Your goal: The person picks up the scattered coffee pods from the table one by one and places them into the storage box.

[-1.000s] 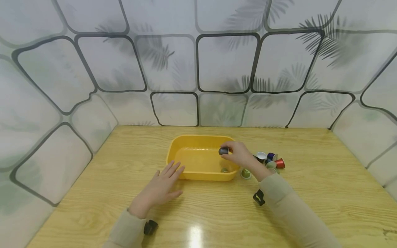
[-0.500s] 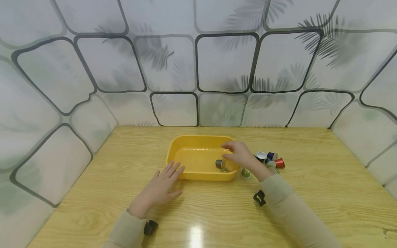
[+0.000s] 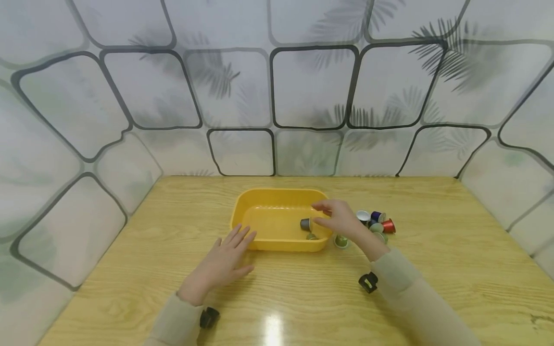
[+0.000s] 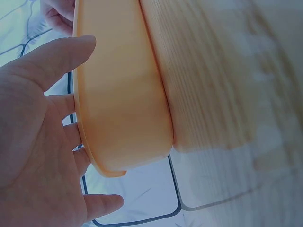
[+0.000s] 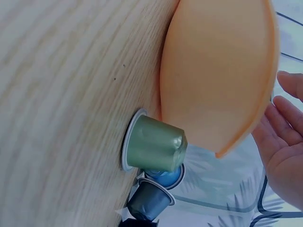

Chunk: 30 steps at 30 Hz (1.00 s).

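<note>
A yellow plastic tray (image 3: 277, 245) sits on the wooden table. Inside its right end lie a dark grey coffee capsule (image 3: 305, 224) and a green coffee capsule (image 3: 311, 236). My right hand (image 3: 344, 222) hovers over the tray's right rim, thumb and fingers apart and holding nothing. My left hand (image 3: 222, 264) is at the front left corner with its fingers spread; in the left wrist view those fingers (image 4: 68, 104) reach behind the tray's rim. Just outside the tray on the right, another green capsule (image 5: 154, 143) stands on its flanged end.
Right of the tray is a loose cluster of capsules: a red one (image 3: 388, 226), a purple one (image 3: 378, 216), one with a white lid (image 3: 362, 216) and several others, partly behind my right wrist. A patterned backdrop (image 3: 242, 154) rises behind the table.
My right hand has let go of the dark grey capsule, which dropped into the tray beside the green one. The hand then moved slightly right. My left hand has stayed put.
</note>
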Each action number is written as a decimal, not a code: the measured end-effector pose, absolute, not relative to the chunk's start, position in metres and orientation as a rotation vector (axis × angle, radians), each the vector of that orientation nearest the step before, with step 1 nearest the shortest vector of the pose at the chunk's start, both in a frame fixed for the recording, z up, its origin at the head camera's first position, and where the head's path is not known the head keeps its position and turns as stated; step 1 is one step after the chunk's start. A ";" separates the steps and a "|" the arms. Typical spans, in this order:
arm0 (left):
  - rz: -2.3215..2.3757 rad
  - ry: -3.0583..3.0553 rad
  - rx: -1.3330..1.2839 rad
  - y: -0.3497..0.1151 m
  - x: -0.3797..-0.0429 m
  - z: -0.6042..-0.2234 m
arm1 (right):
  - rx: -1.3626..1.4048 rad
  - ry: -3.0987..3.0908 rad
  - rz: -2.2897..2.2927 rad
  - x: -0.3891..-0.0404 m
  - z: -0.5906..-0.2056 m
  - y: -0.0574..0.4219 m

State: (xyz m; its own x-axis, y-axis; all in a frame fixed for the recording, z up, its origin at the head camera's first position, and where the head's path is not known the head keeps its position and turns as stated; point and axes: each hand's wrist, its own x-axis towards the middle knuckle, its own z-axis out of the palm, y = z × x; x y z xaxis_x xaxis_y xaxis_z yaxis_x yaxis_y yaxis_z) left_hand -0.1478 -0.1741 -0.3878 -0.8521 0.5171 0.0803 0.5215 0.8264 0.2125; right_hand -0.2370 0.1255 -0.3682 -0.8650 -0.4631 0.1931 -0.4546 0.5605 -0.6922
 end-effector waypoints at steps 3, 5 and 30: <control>-0.366 -2.993 -0.841 -0.174 -0.148 -0.388 | -0.788 2.734 -1.268 -0.231 -0.366 0.130; -0.377 -2.998 -0.838 -0.174 -0.147 -0.387 | -0.765 2.720 -1.294 -0.226 -0.364 0.134; -0.356 -2.984 -0.840 -0.174 -0.147 -0.387 | -0.689 2.844 -1.244 -0.205 -0.369 0.171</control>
